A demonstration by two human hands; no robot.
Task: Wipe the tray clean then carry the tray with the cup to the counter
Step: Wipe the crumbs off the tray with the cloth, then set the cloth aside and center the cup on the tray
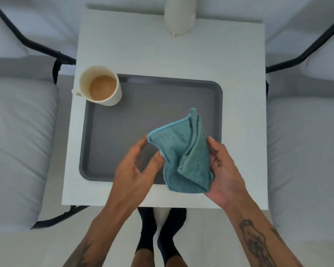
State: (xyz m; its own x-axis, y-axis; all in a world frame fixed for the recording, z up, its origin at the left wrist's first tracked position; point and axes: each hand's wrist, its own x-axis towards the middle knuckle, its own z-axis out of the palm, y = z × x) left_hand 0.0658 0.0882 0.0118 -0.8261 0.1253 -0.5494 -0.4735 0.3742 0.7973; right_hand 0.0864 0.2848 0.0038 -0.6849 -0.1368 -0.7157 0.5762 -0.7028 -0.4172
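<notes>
Now my right hand grips the blue cloth; left hand fingers pinch its edge. I should fold it flat, then rub the tray.

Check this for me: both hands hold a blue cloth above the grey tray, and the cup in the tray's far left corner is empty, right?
Not quite. The head view shows the cup holds a light brown drink. The rest stands: left hand and right hand hold the blue cloth above the grey tray.

Only the cup (far-left corner) blocks the tray; its remaining floor lies open.
</notes>
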